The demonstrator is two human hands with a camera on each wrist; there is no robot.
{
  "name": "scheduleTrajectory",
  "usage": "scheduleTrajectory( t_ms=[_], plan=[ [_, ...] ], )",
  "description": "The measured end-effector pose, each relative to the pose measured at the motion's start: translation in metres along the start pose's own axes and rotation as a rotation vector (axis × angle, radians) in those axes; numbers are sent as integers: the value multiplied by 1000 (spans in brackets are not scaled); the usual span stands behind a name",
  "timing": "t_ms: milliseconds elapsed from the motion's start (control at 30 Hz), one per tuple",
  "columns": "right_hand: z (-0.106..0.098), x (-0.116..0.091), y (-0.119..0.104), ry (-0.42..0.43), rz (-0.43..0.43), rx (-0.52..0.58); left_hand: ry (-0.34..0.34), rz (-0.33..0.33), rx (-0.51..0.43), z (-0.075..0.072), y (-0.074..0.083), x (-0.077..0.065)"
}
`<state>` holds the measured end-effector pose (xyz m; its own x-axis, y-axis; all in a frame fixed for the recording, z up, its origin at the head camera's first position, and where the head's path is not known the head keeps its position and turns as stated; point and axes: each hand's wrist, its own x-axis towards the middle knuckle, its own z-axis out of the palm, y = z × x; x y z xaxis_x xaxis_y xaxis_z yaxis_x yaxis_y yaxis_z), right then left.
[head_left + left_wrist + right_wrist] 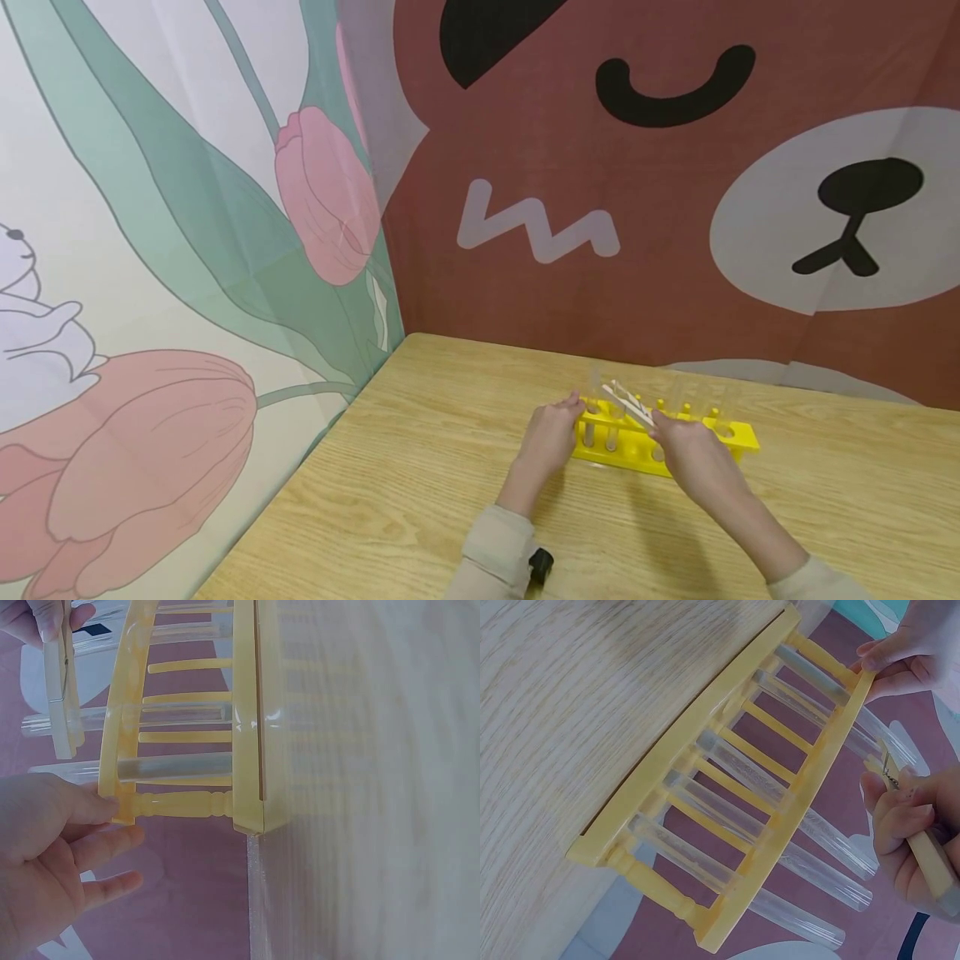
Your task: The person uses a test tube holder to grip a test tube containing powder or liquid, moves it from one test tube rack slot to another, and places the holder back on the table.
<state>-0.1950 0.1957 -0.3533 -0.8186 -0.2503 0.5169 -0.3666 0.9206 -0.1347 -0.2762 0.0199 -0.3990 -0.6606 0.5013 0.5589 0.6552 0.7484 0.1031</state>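
A yellow test tube rack [622, 458] stands on the table with several clear test tubes [810, 844] upright in it. My left hand [551, 435] holds the rack's left end, thumb and index finger pinching the corner of its top bar in the left wrist view. My right hand [697, 462] grips a wooden test tube clamp [630, 408] above the rack. The clamp's front end overlaps the upper part of the second tube from the left [90, 720]; I cannot tell whether its jaws grip that tube. The leftmost tube [810, 673] has grey contents.
The wood-grain table [420, 467] extends around the rack. A wall cloth with a brown bear print [660, 292] hangs behind its back edge, and a tulip-print cloth [187, 250] on the left. A small black item [541, 566] is beside my left sleeve.
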Motion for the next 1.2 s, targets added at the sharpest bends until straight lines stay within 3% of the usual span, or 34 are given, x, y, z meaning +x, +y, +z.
scheduleTrajectory(
  t_ms=[1200],
  plan=[
    [-5,1,-2,-12,35,12,-26,-23,-1,0,0,0]
  ],
)
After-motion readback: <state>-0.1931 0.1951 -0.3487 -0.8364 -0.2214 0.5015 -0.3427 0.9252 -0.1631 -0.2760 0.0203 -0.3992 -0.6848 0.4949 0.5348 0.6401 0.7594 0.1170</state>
